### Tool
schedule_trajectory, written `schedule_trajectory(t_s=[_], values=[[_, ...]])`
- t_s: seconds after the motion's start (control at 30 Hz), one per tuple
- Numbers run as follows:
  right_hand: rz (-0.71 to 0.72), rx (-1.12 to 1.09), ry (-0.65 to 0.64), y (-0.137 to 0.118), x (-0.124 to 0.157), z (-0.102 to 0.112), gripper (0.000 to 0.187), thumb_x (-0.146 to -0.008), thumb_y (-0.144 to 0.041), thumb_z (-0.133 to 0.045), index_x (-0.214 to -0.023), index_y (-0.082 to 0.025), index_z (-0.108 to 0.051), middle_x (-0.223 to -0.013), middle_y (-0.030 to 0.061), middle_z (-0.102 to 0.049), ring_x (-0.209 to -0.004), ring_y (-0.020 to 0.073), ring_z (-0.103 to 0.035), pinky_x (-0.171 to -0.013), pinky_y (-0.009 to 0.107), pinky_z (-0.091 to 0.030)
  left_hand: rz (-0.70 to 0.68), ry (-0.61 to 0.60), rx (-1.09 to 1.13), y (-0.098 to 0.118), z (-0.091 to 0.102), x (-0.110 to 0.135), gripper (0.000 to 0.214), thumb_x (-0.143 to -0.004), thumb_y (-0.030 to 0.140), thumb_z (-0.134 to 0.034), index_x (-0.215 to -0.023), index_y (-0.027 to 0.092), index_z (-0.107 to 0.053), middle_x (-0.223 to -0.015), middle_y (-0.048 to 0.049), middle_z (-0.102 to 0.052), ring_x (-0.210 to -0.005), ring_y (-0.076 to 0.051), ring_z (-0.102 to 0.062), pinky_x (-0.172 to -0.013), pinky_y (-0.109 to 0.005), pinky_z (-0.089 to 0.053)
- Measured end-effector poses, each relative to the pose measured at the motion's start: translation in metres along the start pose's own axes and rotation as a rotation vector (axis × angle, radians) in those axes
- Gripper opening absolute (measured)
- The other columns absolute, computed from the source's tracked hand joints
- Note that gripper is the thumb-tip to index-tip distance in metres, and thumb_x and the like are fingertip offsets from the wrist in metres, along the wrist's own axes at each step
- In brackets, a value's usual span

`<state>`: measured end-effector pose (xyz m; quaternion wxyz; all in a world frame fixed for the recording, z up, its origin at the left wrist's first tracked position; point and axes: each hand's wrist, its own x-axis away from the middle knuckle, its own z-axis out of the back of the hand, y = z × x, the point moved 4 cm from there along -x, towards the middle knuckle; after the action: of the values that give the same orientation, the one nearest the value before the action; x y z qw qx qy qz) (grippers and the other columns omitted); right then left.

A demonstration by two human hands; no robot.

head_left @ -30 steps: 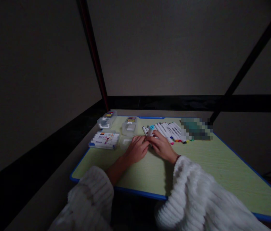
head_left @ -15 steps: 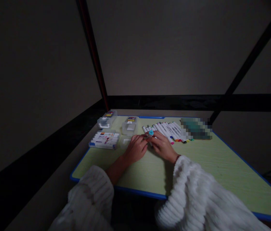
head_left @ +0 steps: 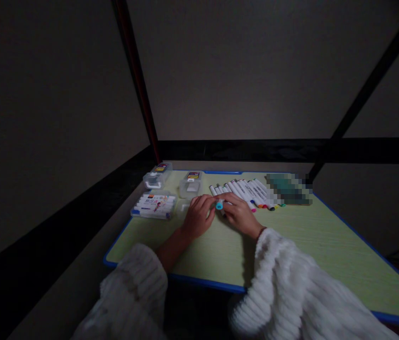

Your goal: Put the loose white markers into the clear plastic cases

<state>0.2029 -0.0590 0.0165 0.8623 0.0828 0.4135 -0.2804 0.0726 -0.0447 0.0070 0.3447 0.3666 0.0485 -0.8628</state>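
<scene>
A marker with a light-blue cap (head_left: 219, 206) sits between my two hands, its capped end facing me and most of its body hidden by my fingers. My right hand (head_left: 236, 213) is closed on it from the right. From the left, my left hand (head_left: 198, 216) has its curled fingers on the same marker. Just beyond my right hand lies a row of white markers (head_left: 247, 190) with caps of several colours, side by side on the table. Close to my left hand is a clear plastic piece (head_left: 184, 208), partly covered by it.
On the left stand a clear case of white markers (head_left: 154, 206) and two clear plastic boxes, one at the back corner (head_left: 158, 176) and one nearer the middle (head_left: 191, 185). A blurred green flat object (head_left: 287, 188) lies at the back right. Blue edging rims the pale green table (head_left: 309, 250).
The light-blue capped end has tipped down toward me and slightly left. My fingers have shifted around the marker, while my forearms have stayed in place.
</scene>
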Motion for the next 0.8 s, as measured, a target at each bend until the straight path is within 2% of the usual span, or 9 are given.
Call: schedule_trajectory(t_s=[0.37,0.8], values=[[-0.018,0.028,-0.127,0.002,0.001,-0.007,0.031,-0.068,0.004,-0.045,-0.077,-0.018,-0.066,-0.092,0.0086,-0.060,-0.091,0.0217,-0.052,-0.077,0.035,-0.047,-0.053,-0.061,0.055,0.002,-0.002,0.002,0.034,-0.078,0.009,-0.045,-0.111,0.017,-0.051,-0.097,-0.0071,-0.055,-0.094,-0.021,-0.052,-0.083,-0.034,-0.044],[-0.044,0.044,-0.184,0.011,0.006,-0.016,0.030,-0.067,0.005,-0.049,-0.073,-0.019,-0.067,-0.095,0.0089,-0.060,-0.095,0.0222,-0.052,-0.079,0.036,-0.047,-0.071,-0.163,0.131,0.001,-0.006,0.002,0.034,-0.075,0.005,-0.046,-0.105,0.017,-0.055,-0.102,-0.0073,-0.052,-0.094,-0.019,-0.055,-0.082,-0.031,-0.048]])
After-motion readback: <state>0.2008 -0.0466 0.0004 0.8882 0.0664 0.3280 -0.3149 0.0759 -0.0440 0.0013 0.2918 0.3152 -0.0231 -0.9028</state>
